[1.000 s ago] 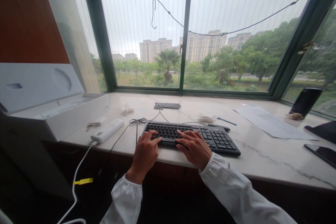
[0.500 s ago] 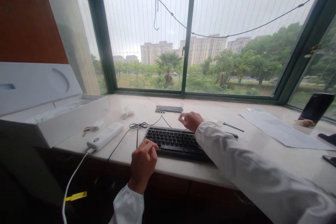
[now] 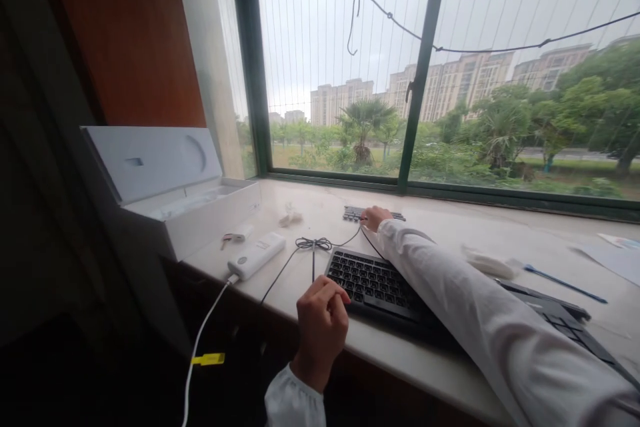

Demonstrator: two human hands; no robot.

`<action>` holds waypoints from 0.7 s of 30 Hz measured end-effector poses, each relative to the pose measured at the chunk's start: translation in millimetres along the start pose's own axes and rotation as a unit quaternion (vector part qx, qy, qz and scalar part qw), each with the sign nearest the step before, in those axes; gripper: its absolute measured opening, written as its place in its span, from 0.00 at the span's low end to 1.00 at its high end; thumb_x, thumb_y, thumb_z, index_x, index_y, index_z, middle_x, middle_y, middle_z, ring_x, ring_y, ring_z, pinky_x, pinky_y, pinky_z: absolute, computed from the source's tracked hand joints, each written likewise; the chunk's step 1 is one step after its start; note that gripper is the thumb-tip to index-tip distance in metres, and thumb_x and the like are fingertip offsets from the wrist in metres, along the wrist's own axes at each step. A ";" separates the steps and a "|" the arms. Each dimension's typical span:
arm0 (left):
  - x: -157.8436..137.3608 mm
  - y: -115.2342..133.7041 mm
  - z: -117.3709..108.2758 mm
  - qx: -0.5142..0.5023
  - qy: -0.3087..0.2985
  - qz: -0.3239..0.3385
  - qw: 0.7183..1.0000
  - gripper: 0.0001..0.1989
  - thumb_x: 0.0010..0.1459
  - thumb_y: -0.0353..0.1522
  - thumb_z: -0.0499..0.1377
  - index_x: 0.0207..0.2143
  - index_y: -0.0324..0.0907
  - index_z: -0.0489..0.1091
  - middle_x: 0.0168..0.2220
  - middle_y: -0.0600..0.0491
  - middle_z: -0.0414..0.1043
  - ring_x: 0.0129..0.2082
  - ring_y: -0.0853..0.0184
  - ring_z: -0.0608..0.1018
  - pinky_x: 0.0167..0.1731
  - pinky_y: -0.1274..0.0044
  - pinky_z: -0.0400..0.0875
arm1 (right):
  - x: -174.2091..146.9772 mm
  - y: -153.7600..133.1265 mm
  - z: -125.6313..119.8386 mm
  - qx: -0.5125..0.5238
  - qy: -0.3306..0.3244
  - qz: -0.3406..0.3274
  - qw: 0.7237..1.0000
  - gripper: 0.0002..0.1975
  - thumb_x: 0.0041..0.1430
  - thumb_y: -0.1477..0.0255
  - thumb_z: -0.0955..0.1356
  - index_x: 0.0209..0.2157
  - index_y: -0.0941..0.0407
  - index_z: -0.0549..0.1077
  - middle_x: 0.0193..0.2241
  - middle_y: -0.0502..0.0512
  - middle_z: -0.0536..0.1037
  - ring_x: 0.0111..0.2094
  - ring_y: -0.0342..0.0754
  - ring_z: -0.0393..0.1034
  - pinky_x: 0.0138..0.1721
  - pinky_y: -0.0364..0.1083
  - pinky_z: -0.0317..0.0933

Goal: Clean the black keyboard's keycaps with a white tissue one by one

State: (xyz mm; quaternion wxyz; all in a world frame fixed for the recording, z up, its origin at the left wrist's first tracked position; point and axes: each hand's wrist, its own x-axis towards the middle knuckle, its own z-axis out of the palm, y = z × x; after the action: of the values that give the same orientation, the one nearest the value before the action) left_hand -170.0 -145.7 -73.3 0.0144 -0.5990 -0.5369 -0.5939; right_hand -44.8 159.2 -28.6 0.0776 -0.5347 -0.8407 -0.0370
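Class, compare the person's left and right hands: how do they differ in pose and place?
The left hand is curled by the keyboard's near left corner; the right hand is at the small grey pieces beyond it. The left sleeve shows mostly its cuff, while the right sleeve stretches over the keyboard. Both hands are bare, with white sleeves.

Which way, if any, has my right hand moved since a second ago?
Yes: relative to the keyboard, the right hand has gone from on top of it to the grey keycaps beyond, toward the window.
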 end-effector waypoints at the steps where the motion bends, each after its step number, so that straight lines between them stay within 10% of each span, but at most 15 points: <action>1: -0.3 -0.5 -0.2 -0.003 0.006 0.004 1.000 0.15 0.52 0.19 0.48 0.20 0.40 0.67 0.23 0.55 0.68 0.24 0.73 0.70 0.27 0.79 0.60 | 0.8 0.3 1.4 -0.001 0.004 -0.002 1.000 0.15 0.58 0.66 0.67 0.44 0.54 0.78 0.44 0.64 0.78 0.43 0.56 0.73 0.41 0.49 0.62; 9: -3.2 -2.0 0.6 0.001 0.017 0.019 1.000 0.15 0.53 0.19 0.48 0.19 0.40 0.67 0.22 0.55 0.68 0.24 0.72 0.70 0.27 0.79 0.61 | -26.5 24.2 -22.9 0.003 0.075 -0.006 0.997 0.13 0.59 0.61 0.67 0.41 0.50 0.79 0.40 0.57 0.80 0.41 0.52 0.73 0.40 0.46 0.60; 21: 33.2 43.2 26.2 0.075 -0.080 0.041 0.993 0.15 0.55 0.22 0.50 0.24 0.44 0.73 0.26 0.56 0.74 0.25 0.70 0.74 0.29 0.77 0.65 | -179.5 102.9 -65.9 0.263 0.241 0.048 0.933 0.21 0.50 0.49 0.68 0.31 0.52 0.81 0.17 0.51 0.77 0.23 0.47 0.70 0.32 0.45 0.59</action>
State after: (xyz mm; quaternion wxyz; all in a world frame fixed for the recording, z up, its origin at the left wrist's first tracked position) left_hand -132.6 -126.1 -30.0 0.0406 -0.6636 -0.5542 -0.5008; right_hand 129.0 33.1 3.6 0.4174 -0.5102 -0.7495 0.0613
